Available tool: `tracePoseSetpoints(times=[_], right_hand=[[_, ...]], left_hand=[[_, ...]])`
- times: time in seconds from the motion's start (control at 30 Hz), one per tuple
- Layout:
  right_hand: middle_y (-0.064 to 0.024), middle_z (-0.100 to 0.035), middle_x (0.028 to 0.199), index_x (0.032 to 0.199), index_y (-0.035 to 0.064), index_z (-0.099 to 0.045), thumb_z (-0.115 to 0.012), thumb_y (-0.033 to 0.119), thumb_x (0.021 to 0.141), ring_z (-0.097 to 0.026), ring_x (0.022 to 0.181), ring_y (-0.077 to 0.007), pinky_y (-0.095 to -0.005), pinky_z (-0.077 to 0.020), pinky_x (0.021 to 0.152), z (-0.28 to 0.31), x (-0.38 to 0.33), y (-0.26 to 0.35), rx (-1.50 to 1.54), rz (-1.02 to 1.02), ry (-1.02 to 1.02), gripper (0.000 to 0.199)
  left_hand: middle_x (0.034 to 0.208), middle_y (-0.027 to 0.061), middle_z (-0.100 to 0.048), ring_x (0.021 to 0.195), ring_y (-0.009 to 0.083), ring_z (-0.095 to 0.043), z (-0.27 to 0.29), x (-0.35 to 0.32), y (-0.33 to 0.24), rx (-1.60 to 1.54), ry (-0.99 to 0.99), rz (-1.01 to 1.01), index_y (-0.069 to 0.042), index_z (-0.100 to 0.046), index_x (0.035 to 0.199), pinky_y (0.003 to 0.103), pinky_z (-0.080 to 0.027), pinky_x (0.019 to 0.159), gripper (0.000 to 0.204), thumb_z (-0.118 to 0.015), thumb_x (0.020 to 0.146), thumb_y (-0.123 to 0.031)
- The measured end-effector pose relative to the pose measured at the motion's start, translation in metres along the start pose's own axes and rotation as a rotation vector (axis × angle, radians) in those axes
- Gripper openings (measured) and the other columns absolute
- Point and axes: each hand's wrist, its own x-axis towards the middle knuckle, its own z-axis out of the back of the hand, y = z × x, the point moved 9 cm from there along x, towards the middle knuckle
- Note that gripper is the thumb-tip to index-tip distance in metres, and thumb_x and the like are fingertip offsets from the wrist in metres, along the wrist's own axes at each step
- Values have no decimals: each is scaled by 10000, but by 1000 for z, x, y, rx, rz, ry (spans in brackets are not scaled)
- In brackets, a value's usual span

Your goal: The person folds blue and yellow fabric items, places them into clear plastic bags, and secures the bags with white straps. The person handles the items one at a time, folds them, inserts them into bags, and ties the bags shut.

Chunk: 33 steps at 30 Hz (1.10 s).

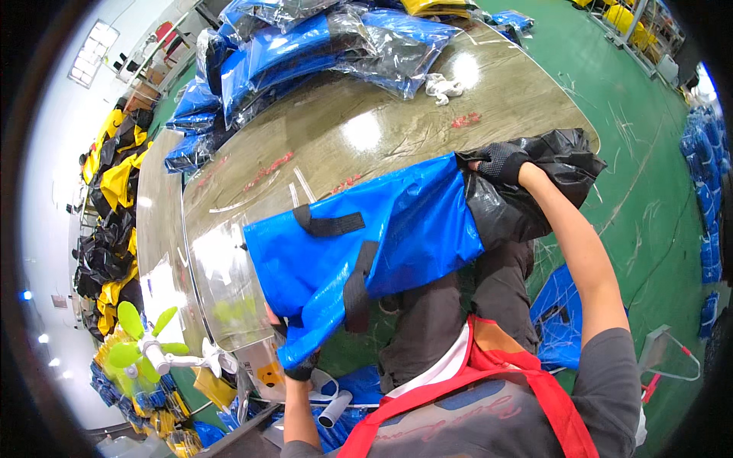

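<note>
- Here, the long blue-and-black plastic bag [427, 217] slants up rightward.
- Right hand [503, 162]: fingers gripping its black part.
- Left hand [305, 367]: partly behind blue corner, grip unclear.

The view looks steeply down from the head of the person [427, 431], facing forward across the table [534, 99]. The chest and red apron [500, 353] fill the lower edge, closest to the lens; the left hand [303, 368] and right hand [504, 162] lie farther out. The fisheye reaches a curving white wall [61, 145] at left and green floor [645, 175] at right.
</note>
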Motion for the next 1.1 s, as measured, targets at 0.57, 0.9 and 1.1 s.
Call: tracePoseSetpoints(times=[0.57, 0.9, 1.1], right_hand=[[-147, -626, 1126, 1224, 273, -580, -403, 620, 847, -607, 985, -353, -414, -458, 859, -2, -5, -20, -370, -15, -178, 541], [-132, -444, 1368, 1108, 148, -654, -650, 529, 708, -281, 1331, -389, -546, -154, 1079, 75, -159, -92, -457, -161, -705, 552], [-104, -489, 1309, 1262, 72, -507, -706, 272, 798, -500, 1143, -287, -435, -396, 959, -2, -203, -167, 1097, -139, -1372, 543]], left_hand=[[1161, 213, -581, 1070, 365, -548, -231, 64, -187, 713, 235, -742, -4, -566, 1165, 440, -393, 959, 399, -581, 875, -278], [1481, 223, -227, 1377, 439, -124, -443, 39, -113, 897, 613, -891, -126, -448, 1354, 617, 23, 1073, 785, -534, 759, -631], [1378, 279, -353, 1335, 437, -232, -448, 50, -104, 805, 664, -832, -44, -485, 1272, 552, -106, 1098, 725, -599, 756, -541]])
